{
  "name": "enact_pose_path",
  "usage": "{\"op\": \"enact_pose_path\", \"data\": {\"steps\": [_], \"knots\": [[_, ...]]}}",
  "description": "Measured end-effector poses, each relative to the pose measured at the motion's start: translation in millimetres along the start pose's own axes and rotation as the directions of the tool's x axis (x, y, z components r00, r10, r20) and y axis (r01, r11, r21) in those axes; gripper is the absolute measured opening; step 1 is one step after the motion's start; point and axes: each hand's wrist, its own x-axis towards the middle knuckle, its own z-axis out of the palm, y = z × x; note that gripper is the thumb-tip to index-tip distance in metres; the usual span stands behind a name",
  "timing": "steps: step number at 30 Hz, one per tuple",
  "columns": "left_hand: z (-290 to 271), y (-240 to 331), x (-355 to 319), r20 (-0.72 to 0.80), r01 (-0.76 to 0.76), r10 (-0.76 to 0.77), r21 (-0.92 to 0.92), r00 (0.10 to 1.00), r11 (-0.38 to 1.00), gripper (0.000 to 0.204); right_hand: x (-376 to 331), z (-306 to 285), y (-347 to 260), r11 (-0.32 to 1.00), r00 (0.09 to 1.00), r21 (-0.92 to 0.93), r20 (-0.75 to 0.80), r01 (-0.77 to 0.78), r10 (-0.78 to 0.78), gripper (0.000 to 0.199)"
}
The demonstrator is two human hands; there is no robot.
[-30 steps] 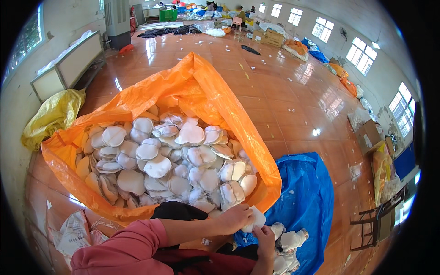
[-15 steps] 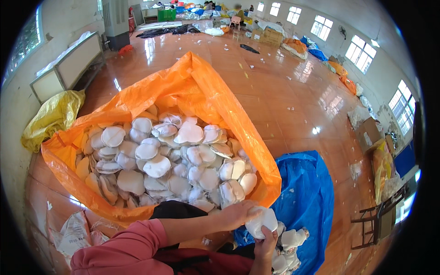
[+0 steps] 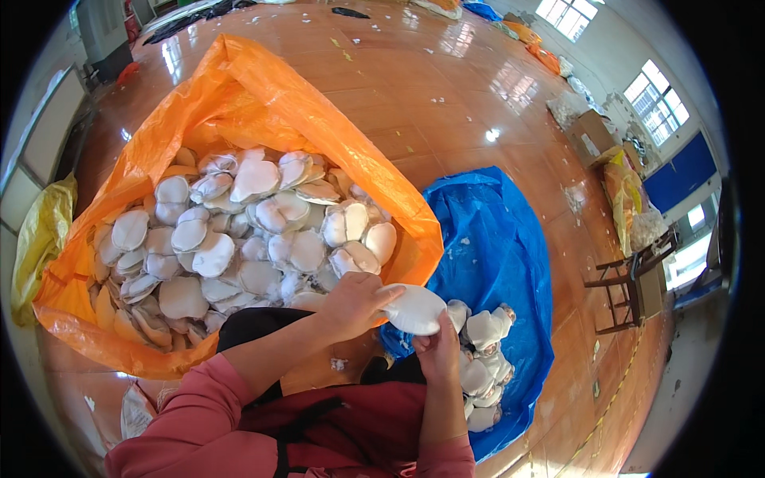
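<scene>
A white oval fabric pad is held between my two hands in front of my body. My left hand pinches its left edge, while my right hand grips it at the lower right with thumb and fingers. To the left stands a large orange bag, its mouth wide and full of similar white pads, many paired or stacked. A blue bag lies spread out on the right, holding a pile of white padded pieces, some with loose-looking edges.
Past the blue bag, a wooden chair stands at the right. A yellow bag leans by the left wall. Along the right wall sit a cardboard box and several bags. White scraps dot the reddish tiled floor.
My view has turned right and downward. The pad is now held out flatter and wider between both hands, with the left hand at its left edge.
</scene>
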Motion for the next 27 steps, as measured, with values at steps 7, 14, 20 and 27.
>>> {"op": "enact_pose_path", "data": {"steps": [7,14,20,27], "knots": [[5,-10,-3,0.247,0.372,-0.311,-0.257,0.918,0.892,0.037,8,-13,11,0.628,0.878,-0.694,0.012,0.352,-0.479,0.025],[-5,-9,0,0.481,0.631,-0.413,-0.518,0.773,0.578,0.038,13,-17,13,0.498,0.83,-0.738,0.149,0.455,-0.537,0.022],[-7,-1,1,0.537,0.597,-0.313,-0.51,0.783,0.619,0.056,16,-36,15,0.556,0.817,-0.679,0.114,0.479,-0.565,0.018],[-7,4,4,0.596,0.611,-0.246,-0.547,0.764,0.573,0.059,7,-27,11,0.572,0.868,-0.677,0.217,0.464,-0.447,0.017]]}}
